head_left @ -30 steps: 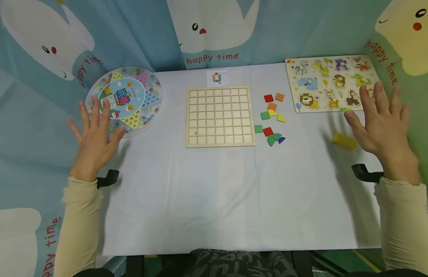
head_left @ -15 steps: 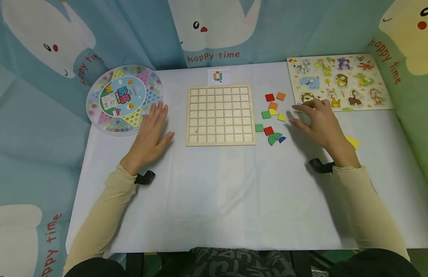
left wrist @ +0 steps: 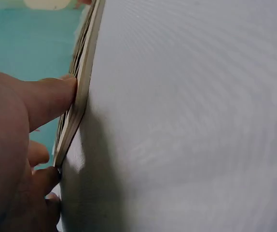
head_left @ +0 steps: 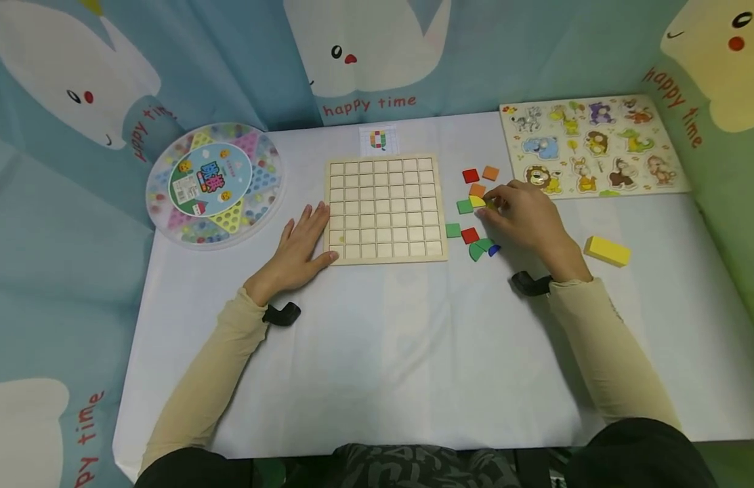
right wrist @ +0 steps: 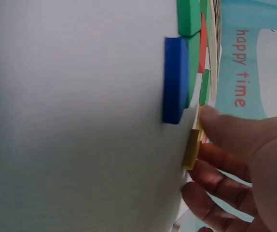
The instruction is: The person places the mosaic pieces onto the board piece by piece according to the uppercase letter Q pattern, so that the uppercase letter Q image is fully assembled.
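Note:
A square wooden grid board (head_left: 385, 209) lies mid-table with bare cells. My left hand (head_left: 294, 254) rests at its lower left corner, fingers extended; in the left wrist view the thumb (left wrist: 56, 96) touches the board's edge (left wrist: 86, 72). My right hand (head_left: 526, 217) is at the loose coloured pieces, thumb and fingers curled around a yellow quarter-circle block (right wrist: 192, 149). A second yellow piece (head_left: 477, 201) lies just left of the fingertips. Around it are red (head_left: 471, 176), orange (head_left: 490, 173) and green squares (head_left: 465, 207), green quarter-circles (head_left: 476, 251) and a blue piece (right wrist: 174, 79).
A small card with a coloured pattern (head_left: 379, 140) lies behind the board. At the left stands a round Chinese checkers set (head_left: 212, 183), and an animal puzzle (head_left: 596, 146) lies at the back right. A yellow rectangular block (head_left: 607, 251) sits right of my right forearm.
Both hands have come inward from the table's sides. The left has reached the board's corner; the right has moved left to the yellow quarter-circle block and curled its fingers.

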### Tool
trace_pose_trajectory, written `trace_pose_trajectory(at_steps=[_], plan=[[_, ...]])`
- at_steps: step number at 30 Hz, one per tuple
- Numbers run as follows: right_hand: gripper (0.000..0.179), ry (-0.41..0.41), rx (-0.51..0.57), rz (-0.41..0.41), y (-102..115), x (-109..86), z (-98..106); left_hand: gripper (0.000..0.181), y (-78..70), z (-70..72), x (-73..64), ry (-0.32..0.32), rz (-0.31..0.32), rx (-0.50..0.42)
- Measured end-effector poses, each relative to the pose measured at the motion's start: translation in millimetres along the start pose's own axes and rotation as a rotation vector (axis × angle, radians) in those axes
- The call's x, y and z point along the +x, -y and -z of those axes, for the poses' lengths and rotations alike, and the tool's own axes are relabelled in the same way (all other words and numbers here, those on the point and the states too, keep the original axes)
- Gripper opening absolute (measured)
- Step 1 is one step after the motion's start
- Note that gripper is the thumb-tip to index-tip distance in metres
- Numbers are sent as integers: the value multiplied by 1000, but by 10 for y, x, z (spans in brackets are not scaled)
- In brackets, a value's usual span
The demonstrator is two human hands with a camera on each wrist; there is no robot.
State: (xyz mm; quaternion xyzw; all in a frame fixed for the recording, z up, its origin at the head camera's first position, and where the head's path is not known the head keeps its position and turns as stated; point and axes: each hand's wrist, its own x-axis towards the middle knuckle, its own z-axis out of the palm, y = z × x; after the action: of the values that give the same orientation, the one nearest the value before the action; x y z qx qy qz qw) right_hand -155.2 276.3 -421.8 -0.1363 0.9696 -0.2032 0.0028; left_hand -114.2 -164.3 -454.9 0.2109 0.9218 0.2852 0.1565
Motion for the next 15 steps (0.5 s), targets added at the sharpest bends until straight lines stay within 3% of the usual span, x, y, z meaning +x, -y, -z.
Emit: trace_pose_trajectory(at_steps=[8, 15], plan=[[24, 47, -7, -17, 91, 25, -7, 85, 28, -52, -73, -20, 1, -4], [25, 43, -60, -5, 146, 13, 32, 85, 30, -65, -51, -56, -10, 0]])
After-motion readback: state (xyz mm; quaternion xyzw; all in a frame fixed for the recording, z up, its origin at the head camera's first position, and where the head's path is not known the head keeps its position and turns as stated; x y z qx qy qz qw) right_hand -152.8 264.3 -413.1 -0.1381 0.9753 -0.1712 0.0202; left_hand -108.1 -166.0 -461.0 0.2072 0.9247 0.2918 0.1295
